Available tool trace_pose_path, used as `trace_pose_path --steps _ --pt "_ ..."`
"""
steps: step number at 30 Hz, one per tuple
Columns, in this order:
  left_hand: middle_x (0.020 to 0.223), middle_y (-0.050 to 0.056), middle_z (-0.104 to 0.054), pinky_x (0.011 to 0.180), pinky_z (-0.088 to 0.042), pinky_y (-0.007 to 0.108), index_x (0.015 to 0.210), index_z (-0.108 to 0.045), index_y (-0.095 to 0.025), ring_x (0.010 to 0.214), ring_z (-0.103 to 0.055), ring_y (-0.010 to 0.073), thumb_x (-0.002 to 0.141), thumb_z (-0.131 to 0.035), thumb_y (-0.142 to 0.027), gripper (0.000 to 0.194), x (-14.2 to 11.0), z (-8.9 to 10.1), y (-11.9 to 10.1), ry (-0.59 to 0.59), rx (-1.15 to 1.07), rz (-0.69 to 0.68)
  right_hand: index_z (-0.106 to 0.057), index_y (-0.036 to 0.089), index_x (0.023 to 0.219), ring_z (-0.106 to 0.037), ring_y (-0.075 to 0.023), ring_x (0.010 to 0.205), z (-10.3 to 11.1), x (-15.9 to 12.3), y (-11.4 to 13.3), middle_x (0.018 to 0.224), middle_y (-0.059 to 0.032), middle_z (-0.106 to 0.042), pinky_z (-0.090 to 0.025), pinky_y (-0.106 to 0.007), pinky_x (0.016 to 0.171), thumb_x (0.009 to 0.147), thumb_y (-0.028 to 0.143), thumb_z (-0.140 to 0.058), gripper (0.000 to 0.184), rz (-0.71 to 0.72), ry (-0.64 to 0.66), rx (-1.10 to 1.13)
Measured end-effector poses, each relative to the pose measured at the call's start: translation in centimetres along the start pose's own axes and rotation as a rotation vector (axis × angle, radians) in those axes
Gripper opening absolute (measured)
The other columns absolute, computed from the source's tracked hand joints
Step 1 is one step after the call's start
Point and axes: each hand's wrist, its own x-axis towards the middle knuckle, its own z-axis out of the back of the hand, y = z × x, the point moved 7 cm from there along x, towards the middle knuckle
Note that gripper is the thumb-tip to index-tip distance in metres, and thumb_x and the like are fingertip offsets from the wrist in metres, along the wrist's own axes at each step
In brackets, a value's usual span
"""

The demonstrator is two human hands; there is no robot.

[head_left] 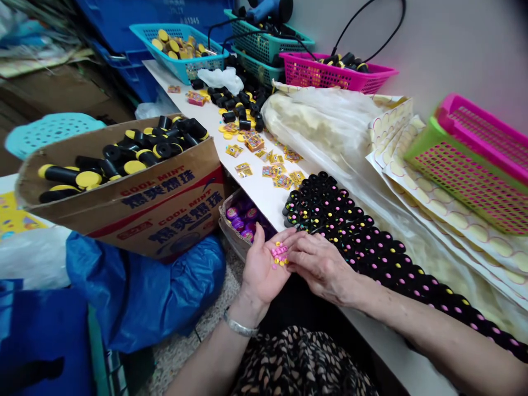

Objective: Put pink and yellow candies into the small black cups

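Observation:
My left hand (259,267) is palm up just off the table's near edge, cupping several small pink and yellow candies (279,255). My right hand (319,264) lies beside it, its fingertips touching the candies in the left palm. Just beyond the hands, many black tubes (355,228) stand upright in packed rows on the white table (259,190), most with a pink or yellow piece showing in their open tops. The rows run off to the right along the table's near edge.
A cardboard box (165,203) of black tubes with yellow caps sits at the left. Below the table edge is a small box of purple items (243,220). Small colourful packets (280,176), plastic bags (330,126), sticker sheets (445,203) and several plastic baskets (334,74) fill the table.

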Motion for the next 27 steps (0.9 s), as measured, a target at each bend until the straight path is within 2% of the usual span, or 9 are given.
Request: trace_pose_path --steps 4,7,10,13,16,20,23,27 --pt "0.104 0.020 -0.059 0.076 -0.047 0.031 0.110 -0.050 -0.002 0.092 -0.058 0.0221 0.085 -0.029 -0.051 0.059 0.1 0.0 0.1 0.001 0.026 0.005 -0.060 0.019 0.091 -0.046 -0.0179 0.088 -0.3 0.1 0.1 0.087 -0.0053 -0.057 -0.035 -0.033 0.075 0.084 0.019 -0.043 0.018 -0.013 0.020 -0.018" --pt "0.094 0.016 -0.062 0.073 -0.047 0.027 0.105 -0.054 -0.002 0.081 -0.060 0.0172 0.086 -0.030 -0.049 0.056 0.2 0.1 0.2 0.011 0.008 -0.001 -0.058 0.018 0.089 -0.046 -0.0172 0.087 -0.4 0.2 -0.2 0.086 -0.0049 -0.056 -0.035 -0.031 0.074 0.082 0.013 -0.042 0.018 -0.032 0.020 -0.009" --pt "0.084 0.012 -0.062 0.073 -0.046 0.024 0.098 -0.057 -0.003 0.074 -0.059 0.0130 0.086 -0.033 -0.046 0.051 0.2 0.3 0.5 0.016 -0.009 0.005 -0.056 0.017 0.085 -0.045 -0.0150 0.079 0.1 0.2 -1.1 0.083 -0.0042 -0.053 -0.034 -0.028 0.068 0.079 0.010 -0.041 0.018 -0.123 -0.020 -0.042" --pt "0.087 0.013 -0.062 0.081 -0.045 0.027 0.098 -0.058 -0.002 0.082 -0.058 0.0152 0.086 -0.035 -0.043 0.049 -0.1 0.1 1.1 -0.001 0.036 0.039 -0.053 0.017 0.074 -0.042 -0.0129 0.069 0.4 0.2 -2.3 0.075 -0.0025 -0.049 -0.031 -0.026 0.061 0.079 0.012 -0.040 0.015 -0.239 -0.015 -0.154" --pt "0.096 0.016 -0.061 0.088 -0.042 0.029 0.103 -0.057 -0.002 0.093 -0.057 0.0182 0.087 -0.036 -0.041 0.048 -0.3 -0.1 1.5 -0.038 0.085 0.035 -0.049 0.017 0.066 -0.039 -0.0113 0.063 0.4 0.3 -2.9 0.069 -0.0012 -0.047 -0.028 -0.024 0.055 0.079 0.013 -0.040 0.017 -0.295 -0.013 -0.207" --pt "0.105 0.017 -0.059 0.093 -0.039 0.032 0.107 -0.056 -0.002 0.103 -0.053 0.0204 0.087 -0.036 -0.039 0.047 -0.3 -0.5 1.5 -0.062 0.115 0.005 -0.050 0.016 0.068 -0.040 -0.0103 0.062 0.6 0.3 -3.2 0.069 -0.0012 -0.046 -0.029 -0.023 0.055 0.083 0.015 -0.038 0.020 -0.360 -0.080 -0.182" --pt "0.107 0.018 -0.058 0.093 -0.040 0.034 0.108 -0.056 -0.003 0.106 -0.052 0.0220 0.087 -0.036 -0.039 0.046 -0.2 -0.6 1.3 -0.057 0.123 0.004 -0.052 0.016 0.071 -0.040 -0.0105 0.062 0.7 0.2 -3.0 0.070 -0.0014 -0.047 -0.029 -0.023 0.056 0.084 0.014 -0.037 0.020 -0.321 -0.127 -0.215" --pt "0.109 0.018 -0.058 0.093 -0.040 0.037 0.110 -0.055 -0.003 0.106 -0.052 0.0236 0.087 -0.036 -0.040 0.047 -0.1 -0.6 1.0 -0.051 0.131 0.005 -0.054 0.016 0.075 -0.039 -0.0131 0.065 0.3 0.2 -2.3 0.069 -0.0022 -0.048 -0.028 -0.027 0.059 0.083 0.014 -0.037 0.018 -0.172 -0.149 -0.356"
